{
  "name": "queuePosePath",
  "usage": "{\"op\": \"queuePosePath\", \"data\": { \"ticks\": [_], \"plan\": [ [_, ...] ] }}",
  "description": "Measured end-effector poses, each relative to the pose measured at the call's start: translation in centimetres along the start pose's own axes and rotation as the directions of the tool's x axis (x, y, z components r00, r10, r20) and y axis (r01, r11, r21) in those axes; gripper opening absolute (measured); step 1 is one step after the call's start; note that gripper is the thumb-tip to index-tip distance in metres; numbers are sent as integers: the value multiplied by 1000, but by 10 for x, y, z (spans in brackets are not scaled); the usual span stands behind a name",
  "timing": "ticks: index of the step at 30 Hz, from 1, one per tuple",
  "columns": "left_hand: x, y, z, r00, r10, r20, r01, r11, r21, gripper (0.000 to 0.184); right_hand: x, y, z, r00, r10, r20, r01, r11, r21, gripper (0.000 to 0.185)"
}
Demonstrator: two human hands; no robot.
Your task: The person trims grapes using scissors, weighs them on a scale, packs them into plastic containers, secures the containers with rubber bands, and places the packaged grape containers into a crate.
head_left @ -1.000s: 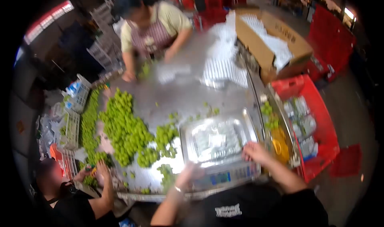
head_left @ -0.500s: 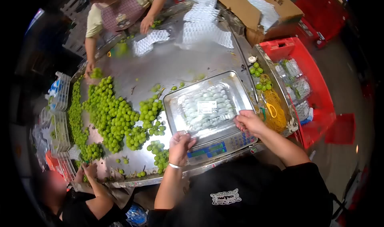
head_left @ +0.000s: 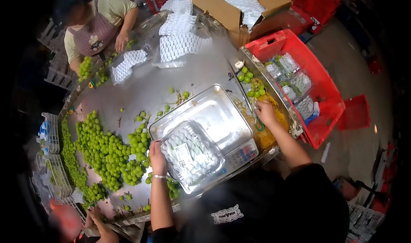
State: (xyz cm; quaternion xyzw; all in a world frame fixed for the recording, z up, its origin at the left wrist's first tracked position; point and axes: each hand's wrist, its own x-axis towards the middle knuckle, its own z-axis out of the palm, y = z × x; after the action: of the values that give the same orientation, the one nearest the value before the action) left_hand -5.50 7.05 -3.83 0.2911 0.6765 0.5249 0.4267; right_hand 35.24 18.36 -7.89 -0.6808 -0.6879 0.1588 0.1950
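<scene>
My left hand is closed on the left edge of a clear lidded package with a white label and white foam netting inside. The package is tilted over the front left part of a metal scale tray. Over the side trough, my right hand has its fingers pinched together near a green-handled tool and yellow bands; what the fingers hold is too small to make out. Left of the tray lies a large pile of green grapes.
A red crate with packed boxes stands at the right. Behind are a cardboard box and foam netting sheets. One co-worker handles grapes across the table; another's hands are at the lower left. White baskets line the left edge.
The package has moved off the tray's middle toward the lower left in my left hand. My right hand has let go of it and moved to the trough. The view has shifted.
</scene>
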Motion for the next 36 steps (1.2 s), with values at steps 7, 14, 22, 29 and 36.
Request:
{"op": "queuePosePath", "data": {
  "ticks": [7, 14, 22, 29, 36],
  "plan": [
    [-13, 4, 47, 983, 7, 182, -33, 990, 139, 29, 38, -11, 26, 966, -257, -6, 244, 925, -290, 6],
    [-30, 30, 54, 967, -157, 202, 146, 987, 67, 25, 37, 6, 5, 989, -98, -111, 94, 995, -47, 9],
    [-80, 98, 103, 669, 443, 597, -682, 685, 255, 22, 38, 29, -12, 989, 119, 88, -135, 971, 196, 12],
    [-90, 104, 125, 770, 380, 513, -506, 853, 127, 40, -35, -155, -93, 748, -630, 208, 92, 408, 908, 11],
    [-85, 104, 119, 910, 239, 338, 52, 743, -667, 6, -30, -191, -63, 740, -624, 252, -572, -386, 724, 9]
  ]
}}
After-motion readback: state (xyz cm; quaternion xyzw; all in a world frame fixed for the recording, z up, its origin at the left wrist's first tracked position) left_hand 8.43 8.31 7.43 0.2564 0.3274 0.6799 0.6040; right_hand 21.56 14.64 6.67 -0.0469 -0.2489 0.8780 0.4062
